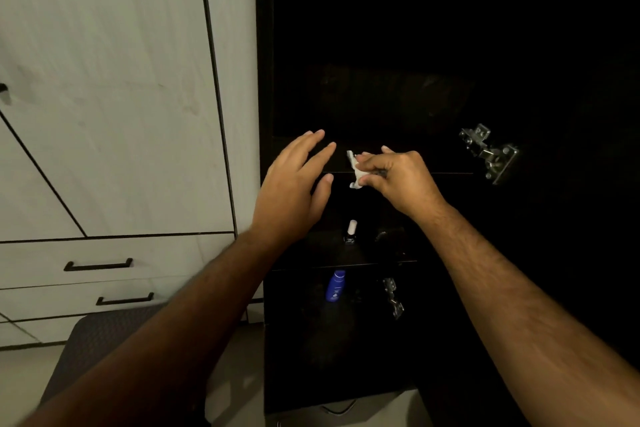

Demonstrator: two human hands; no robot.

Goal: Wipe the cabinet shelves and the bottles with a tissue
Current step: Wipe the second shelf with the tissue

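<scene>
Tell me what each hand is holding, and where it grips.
The right hand holds a crumpled white tissue, bunched in its curled fingers, with one end sticking out toward the left hand. The left hand holds nothing; its fingers are spread.

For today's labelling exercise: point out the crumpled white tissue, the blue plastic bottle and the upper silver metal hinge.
crumpled white tissue [355,170], head view, its exposed left edge.
blue plastic bottle [334,288], head view, mid body.
upper silver metal hinge [491,152], head view, its centre arm.

A home, likely a bedroom. White wardrobe doors [104,80] and drawers [114,274] fill the left. A dark open cabinet [381,253] right of centre holds toiletry bottles [335,286].
</scene>
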